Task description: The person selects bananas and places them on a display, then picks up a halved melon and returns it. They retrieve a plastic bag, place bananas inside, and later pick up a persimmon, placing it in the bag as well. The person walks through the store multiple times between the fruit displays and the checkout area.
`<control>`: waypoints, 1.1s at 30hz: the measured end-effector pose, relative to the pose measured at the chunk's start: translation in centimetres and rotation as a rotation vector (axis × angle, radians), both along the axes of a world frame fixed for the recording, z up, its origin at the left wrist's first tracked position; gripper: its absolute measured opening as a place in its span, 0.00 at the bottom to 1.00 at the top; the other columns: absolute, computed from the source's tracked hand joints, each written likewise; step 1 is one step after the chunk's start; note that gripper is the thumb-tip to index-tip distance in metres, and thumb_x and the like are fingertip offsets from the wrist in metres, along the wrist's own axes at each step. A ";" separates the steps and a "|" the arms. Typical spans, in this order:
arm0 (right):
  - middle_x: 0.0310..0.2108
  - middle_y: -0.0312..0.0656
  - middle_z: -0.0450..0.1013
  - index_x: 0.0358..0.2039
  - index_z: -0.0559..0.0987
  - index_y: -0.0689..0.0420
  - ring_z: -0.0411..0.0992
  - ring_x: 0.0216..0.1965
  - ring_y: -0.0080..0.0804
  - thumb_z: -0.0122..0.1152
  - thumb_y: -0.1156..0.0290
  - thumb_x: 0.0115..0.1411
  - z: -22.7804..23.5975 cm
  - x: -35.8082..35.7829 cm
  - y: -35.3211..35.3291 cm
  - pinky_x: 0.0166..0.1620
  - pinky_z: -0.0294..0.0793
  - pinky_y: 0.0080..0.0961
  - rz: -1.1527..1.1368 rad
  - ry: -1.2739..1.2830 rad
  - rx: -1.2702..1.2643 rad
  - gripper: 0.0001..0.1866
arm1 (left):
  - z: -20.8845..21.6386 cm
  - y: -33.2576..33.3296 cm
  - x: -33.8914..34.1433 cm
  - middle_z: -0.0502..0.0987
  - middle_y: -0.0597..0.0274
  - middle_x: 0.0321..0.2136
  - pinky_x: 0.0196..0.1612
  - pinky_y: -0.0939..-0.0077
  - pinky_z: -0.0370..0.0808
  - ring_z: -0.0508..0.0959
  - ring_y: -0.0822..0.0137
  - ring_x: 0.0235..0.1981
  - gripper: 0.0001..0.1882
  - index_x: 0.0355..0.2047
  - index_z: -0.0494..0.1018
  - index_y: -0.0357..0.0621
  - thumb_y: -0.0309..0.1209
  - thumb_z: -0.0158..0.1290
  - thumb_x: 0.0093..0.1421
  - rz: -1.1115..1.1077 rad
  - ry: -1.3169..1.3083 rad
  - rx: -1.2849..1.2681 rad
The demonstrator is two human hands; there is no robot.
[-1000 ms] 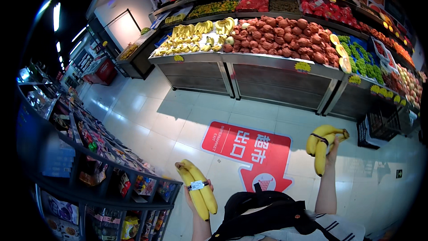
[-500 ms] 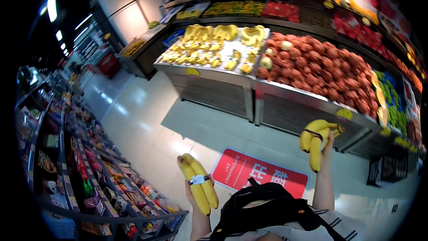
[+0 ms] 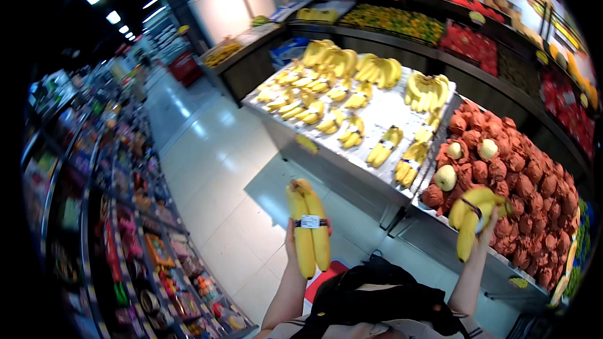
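Note:
My left hand [image 3: 291, 242] is closed round a pair of bananas [image 3: 304, 248], held upright above the floor, a dark band and white label across their middle. Farther right, my right hand [image 3: 487, 232] grips a small bunch of bananas [image 3: 467, 229] bound by a dark band. That bunch hangs in front of the near edge of a heap of round fruit in reddish wrapping [image 3: 527, 201]; a few pale unwrapped fruits [image 3: 445, 177] lie among it. Ahead, a white-topped display table [image 3: 389, 107] bears many banana bunches [image 3: 378, 70], smaller ones in front and larger behind.
Shelves of packaged goods [image 3: 160, 232] run along the left side. A red floor mat [image 3: 321, 279] shows partly beside the black bag [image 3: 377, 289] on my front. Behind the bananas stand fruit shelves [image 3: 392, 22]. A red bin [image 3: 184, 68] stands down the aisle.
The view has come closer to the display table and turned left. Both hands still hold their bananas; the right bunch now overlaps the wrapped fruit, and most of the red mat is hidden.

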State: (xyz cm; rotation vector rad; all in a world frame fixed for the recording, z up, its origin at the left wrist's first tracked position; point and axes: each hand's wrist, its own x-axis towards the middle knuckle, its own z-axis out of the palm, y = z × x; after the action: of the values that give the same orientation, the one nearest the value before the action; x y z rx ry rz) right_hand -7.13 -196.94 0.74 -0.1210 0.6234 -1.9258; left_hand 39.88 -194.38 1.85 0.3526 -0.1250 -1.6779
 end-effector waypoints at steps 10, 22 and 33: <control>0.45 0.43 0.74 0.55 0.68 0.56 0.76 0.43 0.35 0.59 0.60 0.62 1.3 0.6 -36.5 0.46 0.81 0.35 0.148 0.215 -0.068 0.24 | -1.7 -36.2 -2.0 0.72 0.35 0.47 0.43 0.57 0.81 0.79 0.44 0.40 0.40 0.61 0.59 0.36 0.60 0.38 0.65 -0.318 -0.074 -0.021; 0.42 0.38 0.75 0.57 0.70 0.56 0.75 0.40 0.25 0.63 0.68 0.58 -13.2 2.8 -60.3 0.43 0.78 0.25 0.301 0.478 0.335 0.26 | -9.4 -65.3 -7.7 0.73 0.35 0.48 0.43 0.57 0.81 0.80 0.46 0.41 0.40 0.60 0.61 0.35 0.61 0.39 0.64 -0.715 -0.128 0.196; 0.53 0.37 0.71 0.60 0.69 0.55 0.68 0.53 0.25 0.66 0.70 0.54 -19.7 3.8 -64.6 0.57 0.65 0.23 0.391 0.765 0.445 0.32 | -13.1 -69.9 -10.8 0.70 0.29 0.49 0.44 0.56 0.81 0.78 0.42 0.44 0.40 0.62 0.55 0.33 0.58 0.39 0.65 -0.774 -0.033 0.357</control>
State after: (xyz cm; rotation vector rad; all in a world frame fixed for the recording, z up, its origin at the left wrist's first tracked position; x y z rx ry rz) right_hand -3.28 -261.53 -19.00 -0.6603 1.4017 -1.2865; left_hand 29.12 -264.28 -11.20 0.6555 0.0244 -2.4699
